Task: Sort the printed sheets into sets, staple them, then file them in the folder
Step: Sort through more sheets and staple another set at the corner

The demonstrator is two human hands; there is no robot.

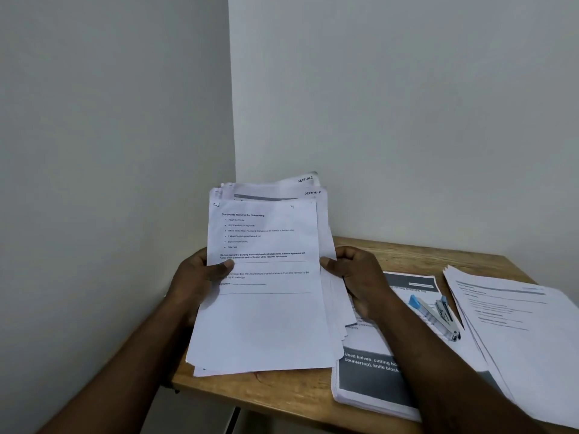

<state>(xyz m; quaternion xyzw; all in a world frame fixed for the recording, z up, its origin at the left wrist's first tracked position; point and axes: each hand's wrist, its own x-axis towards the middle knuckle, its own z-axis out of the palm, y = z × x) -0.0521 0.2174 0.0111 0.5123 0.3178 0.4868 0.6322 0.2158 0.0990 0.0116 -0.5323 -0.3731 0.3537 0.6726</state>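
My left hand [200, 278] and right hand [357, 277] clamp the sheets [266, 321] mid-frame, thumbs in front and fingers hidden behind. My right arm covers part of the pile [366, 379] under the stapler [437, 313]. A bare strip of table [282, 393] shows at bottom centre.

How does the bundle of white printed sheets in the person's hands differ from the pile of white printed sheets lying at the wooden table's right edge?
The bundle of white printed sheets is tilted up, gripped by the left hand and right hand; the pile of white printed sheets lies flat on the wooden table, untouched. The bundle's top sheet shows a bulleted list and signature line; the pile's shows a grey header bar. Both are loosely fanned.
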